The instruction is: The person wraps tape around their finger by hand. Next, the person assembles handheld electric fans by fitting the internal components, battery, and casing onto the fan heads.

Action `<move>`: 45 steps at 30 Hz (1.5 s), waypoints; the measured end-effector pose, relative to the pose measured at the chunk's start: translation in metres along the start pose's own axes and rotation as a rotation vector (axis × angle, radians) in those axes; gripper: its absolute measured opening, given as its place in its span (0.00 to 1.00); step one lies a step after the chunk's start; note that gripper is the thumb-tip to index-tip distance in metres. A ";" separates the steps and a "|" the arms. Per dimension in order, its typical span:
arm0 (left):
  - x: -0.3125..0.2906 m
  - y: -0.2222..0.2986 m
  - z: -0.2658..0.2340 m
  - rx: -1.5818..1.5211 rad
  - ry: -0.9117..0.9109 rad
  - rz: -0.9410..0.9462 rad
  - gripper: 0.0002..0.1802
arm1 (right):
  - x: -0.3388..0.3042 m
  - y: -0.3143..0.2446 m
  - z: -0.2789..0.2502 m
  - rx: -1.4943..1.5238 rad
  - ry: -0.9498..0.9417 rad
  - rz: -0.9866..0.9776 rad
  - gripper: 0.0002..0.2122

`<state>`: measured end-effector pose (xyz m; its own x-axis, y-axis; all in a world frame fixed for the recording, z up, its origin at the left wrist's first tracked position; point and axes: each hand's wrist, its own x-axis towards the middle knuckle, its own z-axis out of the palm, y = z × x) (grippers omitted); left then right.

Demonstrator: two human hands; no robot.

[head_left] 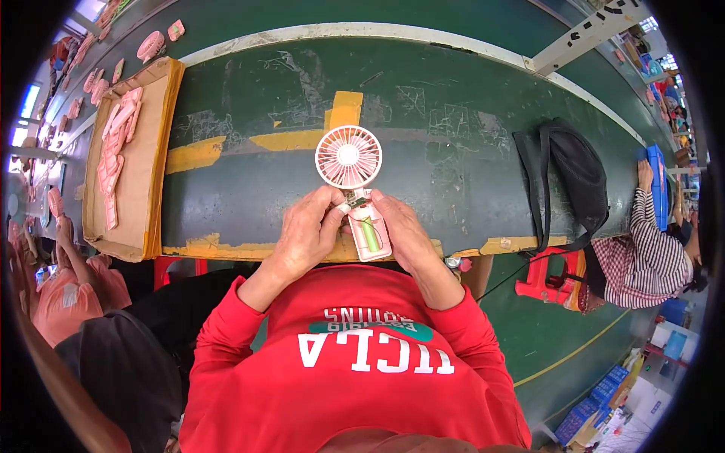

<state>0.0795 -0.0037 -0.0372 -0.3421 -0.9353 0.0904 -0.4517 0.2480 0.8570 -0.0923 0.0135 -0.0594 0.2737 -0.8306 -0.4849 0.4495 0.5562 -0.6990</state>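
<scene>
Bare left hand (306,228): pinching, thumb against forefinger side. Bare right hand (408,231): cupped inward, gripping. Red-sleeved forearms (236,315) converge forward; wrists exposed.

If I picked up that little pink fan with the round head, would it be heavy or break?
The small, round-headed pink plastic fan is probably light and stiff, since it looks thin-walled. It may be fragile: its pale hollow handle is open, so the green cylinder could slip out if tipped.
</scene>
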 end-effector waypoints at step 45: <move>-0.004 0.003 0.008 0.333 0.064 0.394 0.19 | -0.009 -0.004 -0.002 -0.115 -0.144 -0.024 0.14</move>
<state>0.0725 0.0027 -0.0387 -0.4928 -0.7659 0.4130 -0.5401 0.6414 0.5449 -0.0983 0.0186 -0.0538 0.3862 -0.8346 -0.3927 0.3593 0.5283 -0.7693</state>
